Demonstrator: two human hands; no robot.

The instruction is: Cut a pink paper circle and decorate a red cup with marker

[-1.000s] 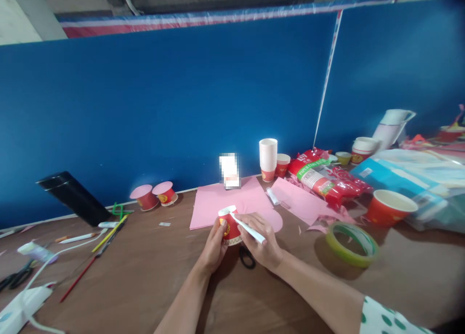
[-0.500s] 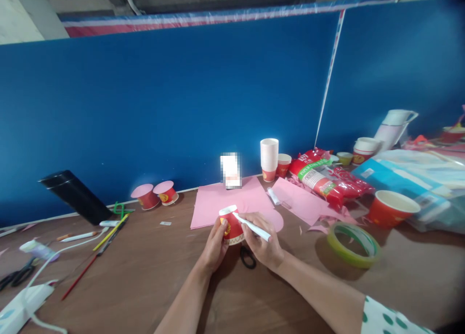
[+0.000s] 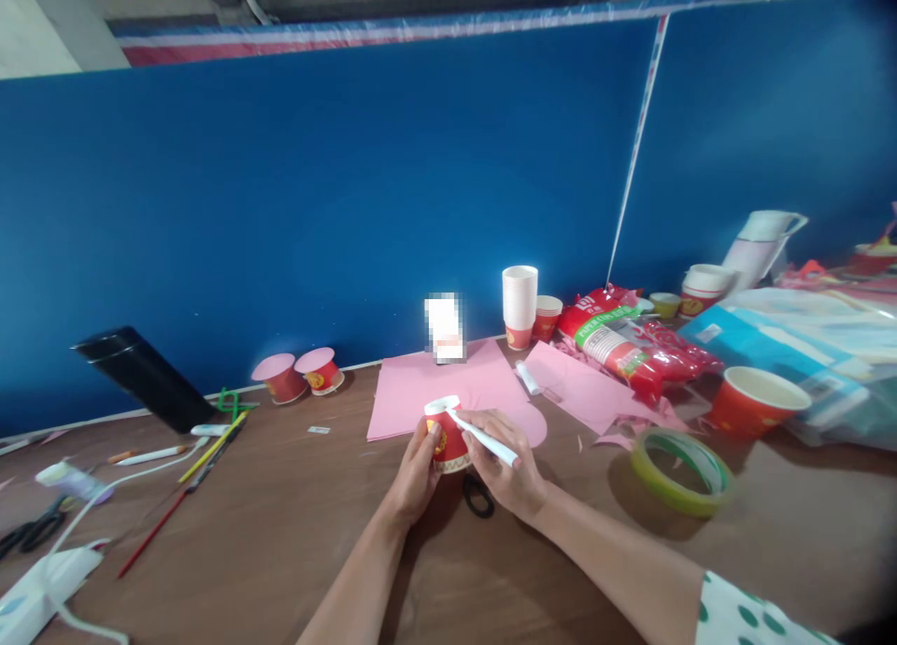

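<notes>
My left hand [image 3: 419,472] is closed around the side of a red paper cup [image 3: 450,446], which has a yellow emblem and a zigzag band near its lower edge. The cup's white end faces up. In my right hand [image 3: 510,467] is a slim white marker pen [image 3: 494,442], its tip touching or just over the cup's white end. Behind the cup lie pink paper sheets [image 3: 410,393]. A black scissors handle [image 3: 478,497] shows beneath my right hand; the rest of the scissors is hidden.
Two red cups topped with pink discs [image 3: 278,380] stand at the back left, beside a black bottle [image 3: 147,379]. To the right are a yellow-green tape roll [image 3: 648,481], a red cup [image 3: 749,416] and a bag of paper cups [image 3: 606,336]. A power strip [image 3: 52,584] sits front left.
The pen tip has shifted slightly left over the cup's white end, and my right hand with it. The left hand keeps its hold, almost still.
</notes>
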